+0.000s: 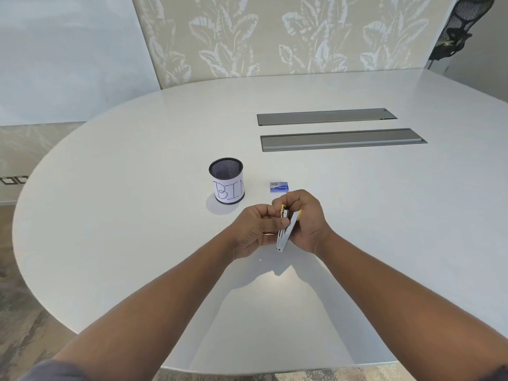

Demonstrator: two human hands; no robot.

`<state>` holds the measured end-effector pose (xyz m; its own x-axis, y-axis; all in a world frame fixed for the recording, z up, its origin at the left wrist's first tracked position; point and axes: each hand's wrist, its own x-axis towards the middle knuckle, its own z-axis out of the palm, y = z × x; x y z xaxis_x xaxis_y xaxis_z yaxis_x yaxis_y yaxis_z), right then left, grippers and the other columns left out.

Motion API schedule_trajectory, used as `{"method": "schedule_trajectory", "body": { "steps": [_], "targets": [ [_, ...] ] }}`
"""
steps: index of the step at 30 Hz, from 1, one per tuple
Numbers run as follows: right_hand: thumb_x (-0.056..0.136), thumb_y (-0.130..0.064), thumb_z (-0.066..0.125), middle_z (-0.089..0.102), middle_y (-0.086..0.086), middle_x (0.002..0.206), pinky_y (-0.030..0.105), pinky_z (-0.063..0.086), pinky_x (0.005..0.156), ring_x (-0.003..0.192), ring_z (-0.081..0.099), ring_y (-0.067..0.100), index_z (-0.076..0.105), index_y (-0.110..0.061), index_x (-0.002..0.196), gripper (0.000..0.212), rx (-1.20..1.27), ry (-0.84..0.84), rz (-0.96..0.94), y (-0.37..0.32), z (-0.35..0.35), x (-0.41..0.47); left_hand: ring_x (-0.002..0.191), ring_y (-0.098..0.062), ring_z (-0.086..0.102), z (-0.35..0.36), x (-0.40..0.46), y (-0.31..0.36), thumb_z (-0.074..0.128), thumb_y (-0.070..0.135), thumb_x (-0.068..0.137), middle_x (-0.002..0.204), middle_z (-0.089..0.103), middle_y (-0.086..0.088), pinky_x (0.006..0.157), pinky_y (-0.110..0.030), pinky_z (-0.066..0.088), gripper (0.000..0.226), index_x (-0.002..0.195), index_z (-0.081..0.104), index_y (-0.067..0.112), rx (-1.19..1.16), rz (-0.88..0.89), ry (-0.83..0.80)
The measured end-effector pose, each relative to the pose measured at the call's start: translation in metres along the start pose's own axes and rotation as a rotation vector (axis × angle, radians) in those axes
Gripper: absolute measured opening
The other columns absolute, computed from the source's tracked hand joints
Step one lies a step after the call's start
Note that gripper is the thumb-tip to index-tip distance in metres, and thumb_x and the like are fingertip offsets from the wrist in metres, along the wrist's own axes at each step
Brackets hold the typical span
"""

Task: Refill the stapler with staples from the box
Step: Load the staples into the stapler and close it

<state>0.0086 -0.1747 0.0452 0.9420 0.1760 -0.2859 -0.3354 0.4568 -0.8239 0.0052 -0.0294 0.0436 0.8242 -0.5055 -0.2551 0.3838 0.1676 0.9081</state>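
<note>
A small metal stapler [284, 232] with yellow trim is held above the white table [137, 215], its top swung apart from its base. My right hand [305, 220] wraps round its far side, and my left hand [258, 229] holds the near side with the thumb on the metal. Whether my left fingers also hold staples is hidden. The small blue staple box [279, 186] lies shut on the table just beyond my hands.
A black mesh cup [226, 181] with a paper label reading "BIN" stands left of the box. Two grey cable-tray lids [341, 140] are set into the table farther back. A black office chair [461, 28] is at the far right.
</note>
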Motion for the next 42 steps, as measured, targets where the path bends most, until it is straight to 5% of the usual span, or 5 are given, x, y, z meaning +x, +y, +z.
{"method": "schedule_trajectory", "body": {
  "steps": [26, 30, 38, 42],
  "targets": [
    [0.075, -0.015, 0.047, 0.037, 0.001, 0.060, 0.027, 0.034, 0.058, 0.057, 0.036, 0.020, 0.044, -0.010, 0.051, 0.025, 0.092, 0.094, -0.034, 0.010, 0.002, -0.002, 0.077, -0.025, 0.072, 0.004, 0.004, -0.008, 0.075, -0.005, 0.084, 0.087, 0.075, -0.011, 0.075, -0.037, 0.061, 0.014, 0.094, 0.072, 0.004, 0.075, 0.016, 0.021],
    [0.071, -0.020, 0.047, 0.036, 0.005, 0.065, 0.030, 0.033, 0.062, 0.061, 0.036, 0.023, 0.047, -0.004, 0.059, 0.020, 0.105, 0.058, -0.019, 0.010, 0.001, -0.001, 0.078, -0.023, 0.074, 0.002, 0.004, -0.008, 0.074, -0.005, 0.085, 0.089, 0.077, -0.010, 0.071, -0.035, 0.061, 0.014, 0.092, 0.072, 0.006, 0.050, 0.011, 0.015],
    [0.097, -0.065, 0.043, 0.068, 0.017, 0.096, 0.049, 0.052, 0.091, 0.089, 0.066, 0.034, 0.070, -0.008, 0.106, 0.064, 0.036, 0.066, -0.059, 0.014, -0.008, 0.000, 0.079, -0.028, 0.071, -0.001, 0.006, -0.011, 0.070, -0.004, 0.089, 0.100, 0.070, -0.020, 0.071, -0.040, 0.062, 0.031, 0.119, 0.064, 0.001, -0.126, 0.035, 0.107],
    [0.101, -0.061, 0.042, 0.072, 0.009, 0.115, 0.043, 0.050, 0.091, 0.100, 0.067, 0.023, 0.072, -0.027, 0.117, 0.049, -0.143, 0.031, -0.112, 0.029, -0.005, -0.003, 0.079, -0.030, 0.069, -0.001, 0.015, -0.010, 0.068, -0.005, 0.091, 0.099, 0.070, -0.021, 0.070, -0.041, 0.061, 0.037, 0.126, 0.059, 0.002, -0.244, 0.124, 0.177]
  ]
}}
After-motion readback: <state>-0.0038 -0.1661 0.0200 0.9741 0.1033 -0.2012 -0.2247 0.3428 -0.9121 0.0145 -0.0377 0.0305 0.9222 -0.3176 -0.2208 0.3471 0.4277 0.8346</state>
